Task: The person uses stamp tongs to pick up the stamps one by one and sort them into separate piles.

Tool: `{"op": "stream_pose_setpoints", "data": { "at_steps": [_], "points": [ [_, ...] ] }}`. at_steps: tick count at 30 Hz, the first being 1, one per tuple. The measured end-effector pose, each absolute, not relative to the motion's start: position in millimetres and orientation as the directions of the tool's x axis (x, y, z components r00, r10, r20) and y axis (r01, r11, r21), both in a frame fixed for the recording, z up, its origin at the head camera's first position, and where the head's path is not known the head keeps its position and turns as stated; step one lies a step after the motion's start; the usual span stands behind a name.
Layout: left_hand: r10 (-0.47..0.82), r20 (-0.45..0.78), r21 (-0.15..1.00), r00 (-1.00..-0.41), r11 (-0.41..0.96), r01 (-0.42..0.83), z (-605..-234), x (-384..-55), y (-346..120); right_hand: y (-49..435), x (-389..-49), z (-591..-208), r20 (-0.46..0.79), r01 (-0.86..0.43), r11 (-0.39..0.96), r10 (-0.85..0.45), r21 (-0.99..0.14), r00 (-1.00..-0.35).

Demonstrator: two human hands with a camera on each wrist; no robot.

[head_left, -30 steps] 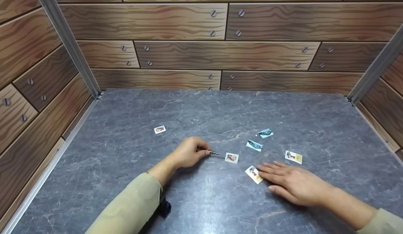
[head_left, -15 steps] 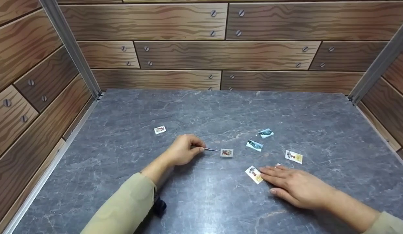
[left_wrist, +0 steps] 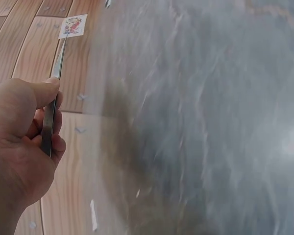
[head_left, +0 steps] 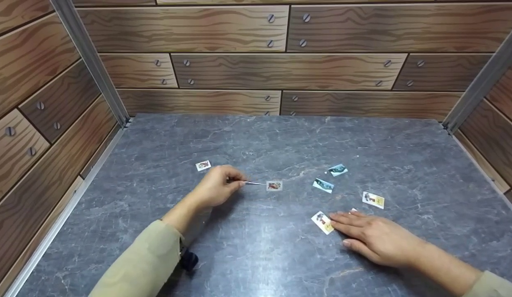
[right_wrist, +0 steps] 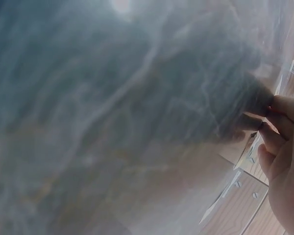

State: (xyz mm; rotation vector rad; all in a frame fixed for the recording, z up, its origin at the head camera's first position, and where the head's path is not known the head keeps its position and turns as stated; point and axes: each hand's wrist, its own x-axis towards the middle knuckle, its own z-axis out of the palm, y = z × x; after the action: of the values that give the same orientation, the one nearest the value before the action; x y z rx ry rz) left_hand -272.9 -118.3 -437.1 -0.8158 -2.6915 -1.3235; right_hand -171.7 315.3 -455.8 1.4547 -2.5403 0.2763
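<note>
My left hand [head_left: 219,185] grips a pair of metal tweezers [head_left: 253,183], thumb on top, tips pointing right. At the tips is a small postage stamp [head_left: 274,186] with a perforated white edge and a red figure; the left wrist view shows the same stamp [left_wrist: 72,26] caught by one edge. My right hand [head_left: 373,237] lies flat, palm down on the table, fingers extended. Its fingertips overlap the corner of a white-and-yellow stamp [head_left: 321,221]. Past the knuckles peeks a sliver of a white piece [head_left: 353,210], mostly hidden by the fingers.
A matching red-figure stamp [head_left: 203,166] lies left of centre. Two blue-green stamps, one nearer [head_left: 323,185] and one farther [head_left: 338,170], lie right of centre. Another white-and-yellow stamp [head_left: 373,199] lies beyond the right hand. Wood-patterned walls [head_left: 222,70] enclose the grey marbled table [head_left: 247,140].
The left hand has lifted the red-figure stamp with the tweezers and carried it left and farther from me. My right hand has slid slightly back, showing a sliver of a white piece.
</note>
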Motion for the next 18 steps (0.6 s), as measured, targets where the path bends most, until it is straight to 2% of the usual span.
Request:
{"op": "stream_pose_setpoints", "data": {
  "at_steps": [6,18],
  "points": [
    [0.409,0.286,0.738,-0.867,0.482,0.471,-430,-274,-138,315,-171,-455,0.245,-0.852,0.518,-0.819,-0.073,-0.519],
    [0.304,0.312,0.707,-0.900,0.559,0.433,-418,-284,-187,316,-173,-455,0.265,-0.865,0.500,-0.828,-0.051,-0.494]
  ]
}}
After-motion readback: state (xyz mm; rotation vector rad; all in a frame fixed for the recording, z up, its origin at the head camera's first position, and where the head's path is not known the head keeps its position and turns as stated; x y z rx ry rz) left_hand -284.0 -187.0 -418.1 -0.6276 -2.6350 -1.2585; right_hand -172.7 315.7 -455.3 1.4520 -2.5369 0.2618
